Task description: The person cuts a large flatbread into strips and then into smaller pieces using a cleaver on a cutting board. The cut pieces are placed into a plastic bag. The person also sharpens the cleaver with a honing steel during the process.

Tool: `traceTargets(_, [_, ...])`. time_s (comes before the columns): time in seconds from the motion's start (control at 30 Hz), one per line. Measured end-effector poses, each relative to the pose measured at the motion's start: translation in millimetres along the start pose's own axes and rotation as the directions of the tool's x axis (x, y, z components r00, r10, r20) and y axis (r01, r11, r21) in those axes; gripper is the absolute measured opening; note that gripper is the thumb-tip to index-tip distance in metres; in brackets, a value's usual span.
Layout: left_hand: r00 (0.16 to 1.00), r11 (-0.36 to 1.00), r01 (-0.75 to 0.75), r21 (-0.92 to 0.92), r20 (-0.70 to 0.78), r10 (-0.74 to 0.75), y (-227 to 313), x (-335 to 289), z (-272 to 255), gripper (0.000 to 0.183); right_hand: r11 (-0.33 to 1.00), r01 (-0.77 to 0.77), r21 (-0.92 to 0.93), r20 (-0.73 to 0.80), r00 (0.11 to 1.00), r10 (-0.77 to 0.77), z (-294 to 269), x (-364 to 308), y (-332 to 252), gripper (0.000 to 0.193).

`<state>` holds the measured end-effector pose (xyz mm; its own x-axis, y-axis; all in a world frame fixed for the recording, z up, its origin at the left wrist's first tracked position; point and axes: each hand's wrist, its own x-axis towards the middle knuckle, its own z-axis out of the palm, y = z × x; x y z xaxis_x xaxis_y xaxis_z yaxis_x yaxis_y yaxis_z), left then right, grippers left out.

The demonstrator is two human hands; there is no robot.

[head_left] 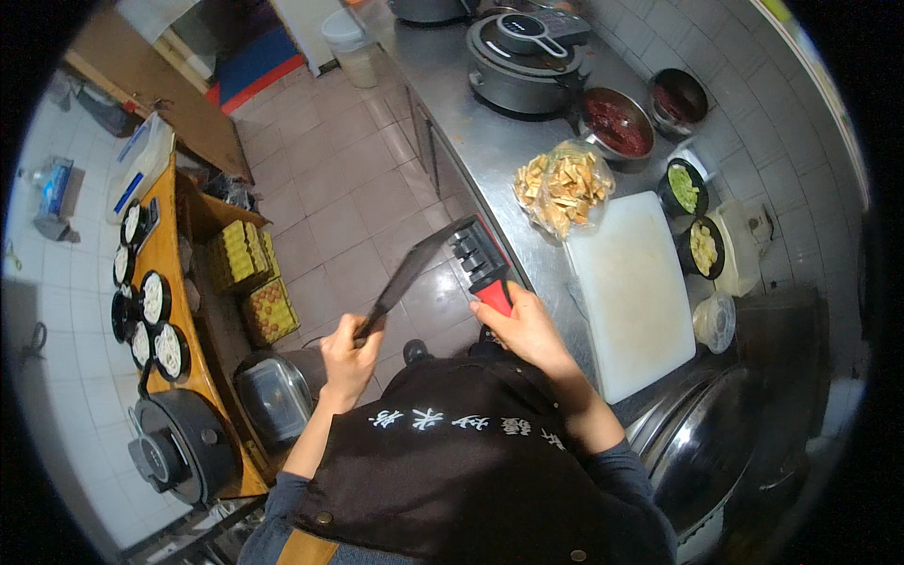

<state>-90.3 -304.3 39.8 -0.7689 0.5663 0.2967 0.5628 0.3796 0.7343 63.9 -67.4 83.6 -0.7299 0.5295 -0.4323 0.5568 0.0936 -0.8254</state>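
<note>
My left hand (352, 360) is wrapped round the handle of a dark-bladed kitchen knife (414, 266), its broad blade slanting up and away to the right. My right hand (524, 326) grips the red handle of a hand-held knife sharpener (478, 258) with a black slotted head. The blade's far end is beside the top of the sharpener; whether they touch I cannot tell. Both tools are held up in front of my dark apron (452, 443), over the tiled floor. Right of the sharpener, a white cutting board (633, 297) lies on the steel counter (471, 122).
On the counter stand a bag of golden-brown pieces (568, 188), a dark cooker (523, 75), a bowl of red sauce (617, 124) and bowls of green (684, 186) and yellow food (703, 247). Left, a wooden shelf (202, 377) carries bowls of white food (169, 351) and another cooker (188, 447). Egg trays (240, 254) are beside it.
</note>
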Motion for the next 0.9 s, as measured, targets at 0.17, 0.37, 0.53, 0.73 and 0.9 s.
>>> traceTargets(0.17, [0.974,0.968,-0.228,-0.102,-0.03,0.226,49,25,11,0.02,0.997,0.08,-0.011,0.056,0.995,-0.08,27,-2,-16,0.035])
traceTargets(0.37, [0.96,0.956,-0.28,-0.083,-0.018,0.279,51,31,18,0.022,0.967,0.255,0.024,0.045,0.966,-0.256,40,-1,-2,0.031])
traceTargets(0.53, [0.953,0.953,-0.301,-0.03,0.014,0.301,35,27,25,0.024,0.977,0.207,-0.059,0.009,0.978,-0.207,34,-7,-1,0.032])
traceTargets(0.73, [0.958,0.944,-0.235,0.233,0.221,0.184,-73,-43,-11,0.023,0.979,0.198,0.057,-0.136,0.973,-0.189,-6,-19,1,0.032])
traceTargets(0.9, [0.998,0.977,-0.056,0.206,0.032,0.05,-66,-50,-17,0.023,0.993,0.113,0.043,-0.093,0.99,-0.109,-5,-16,8,0.034])
